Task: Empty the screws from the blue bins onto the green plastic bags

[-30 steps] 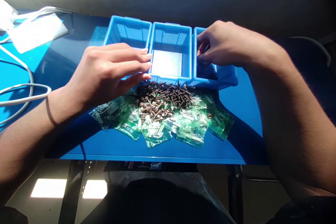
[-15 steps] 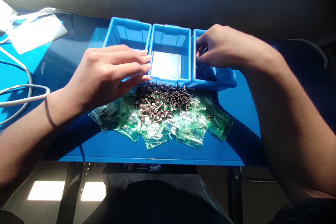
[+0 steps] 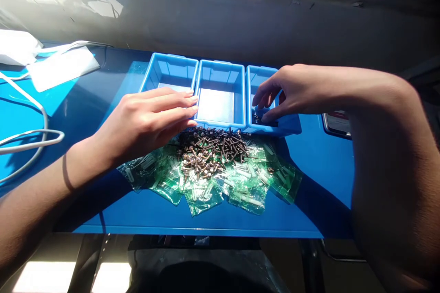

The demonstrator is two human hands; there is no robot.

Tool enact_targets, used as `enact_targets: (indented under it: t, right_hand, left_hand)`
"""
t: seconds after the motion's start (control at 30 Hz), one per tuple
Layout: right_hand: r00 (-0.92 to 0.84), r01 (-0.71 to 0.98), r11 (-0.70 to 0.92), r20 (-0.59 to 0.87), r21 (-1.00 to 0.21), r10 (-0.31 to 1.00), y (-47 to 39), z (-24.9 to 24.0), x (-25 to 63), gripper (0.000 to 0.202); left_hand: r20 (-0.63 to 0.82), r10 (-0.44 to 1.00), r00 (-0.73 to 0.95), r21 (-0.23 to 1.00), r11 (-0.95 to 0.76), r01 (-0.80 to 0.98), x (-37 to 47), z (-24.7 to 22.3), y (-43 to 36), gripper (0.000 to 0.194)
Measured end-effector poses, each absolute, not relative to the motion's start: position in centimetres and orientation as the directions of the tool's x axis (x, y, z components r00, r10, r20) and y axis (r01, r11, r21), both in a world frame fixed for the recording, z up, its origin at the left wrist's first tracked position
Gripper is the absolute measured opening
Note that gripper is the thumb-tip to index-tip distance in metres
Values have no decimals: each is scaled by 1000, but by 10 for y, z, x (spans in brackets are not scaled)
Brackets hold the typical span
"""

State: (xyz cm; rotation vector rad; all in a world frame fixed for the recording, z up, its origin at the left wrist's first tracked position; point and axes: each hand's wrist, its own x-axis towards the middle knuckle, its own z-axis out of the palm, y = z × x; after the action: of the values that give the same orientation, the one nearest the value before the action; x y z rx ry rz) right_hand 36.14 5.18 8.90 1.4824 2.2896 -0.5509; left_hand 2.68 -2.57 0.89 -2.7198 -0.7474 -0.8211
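My left hand [image 3: 151, 114] is open, its fingers stretched out over the front of the left blue bin [image 3: 175, 71], with the tips near the edge of the middle bin [image 3: 223, 72]. Into the right bin [image 3: 252, 82] reaches my right hand [image 3: 292, 89], thumb and fingers apart, nothing visible between them. Dark screws [image 3: 256, 119] lie at the bottom of that bin, partly covered by the hand. In front of the bins is a heap of loose screws [image 3: 209, 151], dark and brassy, on green clear plastic bags [image 3: 247, 197] holding white plugs.
White cables [image 3: 44, 114] and a white sheet [image 3: 65, 68] lie on the left of the blue table [image 3: 206, 229]. A dark-edged device [image 3: 337, 123] shows behind my right forearm. A grey wall [image 3: 206, 18] stands behind the bins.
The view has tilted up, so everything sits lower in the picture. My right hand's thumb and fingers have spread inside the right bin. My left hand stays at the bins.
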Motion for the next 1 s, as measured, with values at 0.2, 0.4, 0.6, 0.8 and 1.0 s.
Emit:
enact_targets:
  t: [0.2, 0.4, 0.6, 0.8, 1.0]
  right_hand:
    - [-342, 918, 397, -555, -24, 758, 46, 80, 350, 15]
    - [-330, 901, 429, -545, 61, 770, 35, 79, 342, 8]
    - [-453, 859, 511, -442, 15, 774, 33, 79, 339, 20]
    - [-454, 878, 478, -273, 28, 848, 42, 95, 367, 5]
    - [-585, 811, 571, -227, -129, 779, 14, 105, 361, 16]
  left_hand:
    - [554, 413, 723, -41, -854, 519, 27, 8, -25, 25]
    - [548, 422, 722, -47, -846, 531, 26, 8, -25, 26]
    - [542, 446, 712, -26, -838, 544, 25, 10, -25, 24]
    - [550, 383, 742, -79, -860, 504, 26, 11, -25, 25]
    - [554, 394, 734, -80, -852, 518, 26, 10, -24, 25]
